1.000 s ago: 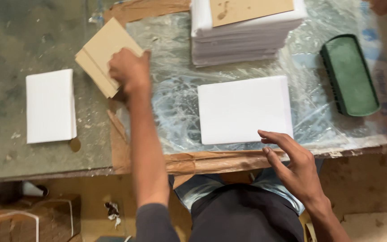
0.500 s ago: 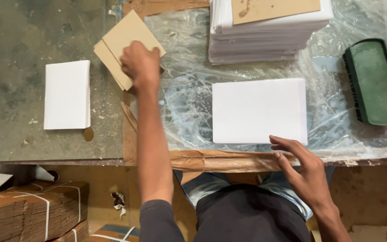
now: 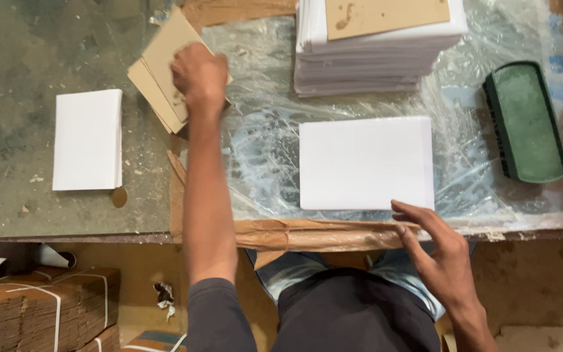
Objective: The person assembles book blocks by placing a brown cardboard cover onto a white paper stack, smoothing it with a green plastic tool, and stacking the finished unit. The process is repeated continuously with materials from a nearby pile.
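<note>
My left hand (image 3: 198, 77) reaches out over a small stack of tan cardboard sheets (image 3: 158, 72) at the far left of the plastic sheet and grips the top one. My right hand (image 3: 439, 251) rests with fingers spread at the near edge of the table, its fingertips touching the lower right corner of a white paper block (image 3: 366, 163) that lies flat in front of me. Behind that block stands a tall pile of white paper (image 3: 373, 55) with a tan cardboard (image 3: 386, 14) on top.
A smaller white paper block (image 3: 88, 139) lies on the bare table (image 3: 14, 58) at the left. A dark green oval tray (image 3: 526, 120) sits at the right. Crinkled clear plastic (image 3: 262, 150) covers the middle. Strapped bundles of brown cardboard (image 3: 40, 303) stand on the floor below left.
The view has shifted so everything sits further right and lower. My left hand stays on the cardboard stack; my right hand has stayed by the near corner of the white block.
</note>
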